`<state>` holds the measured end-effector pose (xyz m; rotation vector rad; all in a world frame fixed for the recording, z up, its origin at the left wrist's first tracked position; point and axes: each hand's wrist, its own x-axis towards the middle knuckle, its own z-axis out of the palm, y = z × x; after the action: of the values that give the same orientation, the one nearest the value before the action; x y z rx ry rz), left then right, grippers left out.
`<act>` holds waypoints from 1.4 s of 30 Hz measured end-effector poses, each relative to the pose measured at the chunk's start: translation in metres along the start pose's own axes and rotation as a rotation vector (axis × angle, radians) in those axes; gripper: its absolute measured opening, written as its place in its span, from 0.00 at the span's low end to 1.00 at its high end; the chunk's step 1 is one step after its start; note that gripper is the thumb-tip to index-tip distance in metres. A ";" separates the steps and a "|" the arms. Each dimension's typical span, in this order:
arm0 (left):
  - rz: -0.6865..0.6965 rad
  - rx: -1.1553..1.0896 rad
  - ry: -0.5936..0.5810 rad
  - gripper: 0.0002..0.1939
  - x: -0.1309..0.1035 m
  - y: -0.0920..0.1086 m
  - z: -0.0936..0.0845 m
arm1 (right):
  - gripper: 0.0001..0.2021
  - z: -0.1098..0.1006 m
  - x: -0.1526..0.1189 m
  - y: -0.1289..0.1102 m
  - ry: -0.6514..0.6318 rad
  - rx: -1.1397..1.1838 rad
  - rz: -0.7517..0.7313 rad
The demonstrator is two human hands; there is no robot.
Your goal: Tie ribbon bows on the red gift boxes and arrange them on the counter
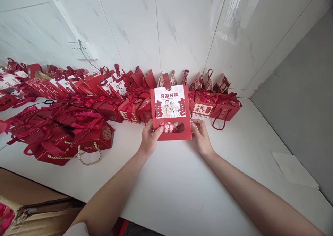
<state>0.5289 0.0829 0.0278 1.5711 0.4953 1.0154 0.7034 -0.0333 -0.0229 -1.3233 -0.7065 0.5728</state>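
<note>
A red and white wedding favor box (171,114) is held upright above the white table, its front towards me. A cartoon couple is printed on the front, with a ribbon loop on top and a cut-out window low down that shows a wrapped item inside. My left hand (151,136) grips its lower left edge, the thumb over the front by the window. At the lower right edge, my right hand (201,136) has its fingers curled round the side. The fingers behind the box are hidden.
Red gift boxes (130,109) line the tiled wall (182,27). More ribboned boxes (91,135) crowd the left of the table (166,187). White paper (295,168) lies at the right, an open cardboard box (39,211) stands lower left, and a cable (84,53) hangs from a socket.
</note>
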 end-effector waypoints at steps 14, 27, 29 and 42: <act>-0.502 -0.753 -0.143 0.27 0.000 0.019 0.005 | 0.17 -0.001 0.001 0.005 0.002 -0.031 -0.010; -0.898 -1.092 -0.363 0.33 -0.012 0.027 0.012 | 0.17 -0.002 0.002 0.007 -0.016 -0.048 -0.038; -0.914 -1.101 -0.368 0.32 -0.011 0.025 0.013 | 0.17 -0.002 0.001 0.007 -0.016 -0.045 -0.045; -0.865 -1.291 -0.195 0.12 -0.015 0.017 0.010 | 0.16 -0.002 0.003 0.009 -0.015 -0.027 -0.040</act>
<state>0.5257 0.0612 0.0394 0.2012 0.2192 0.3009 0.7070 -0.0311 -0.0320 -1.3282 -0.7534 0.5434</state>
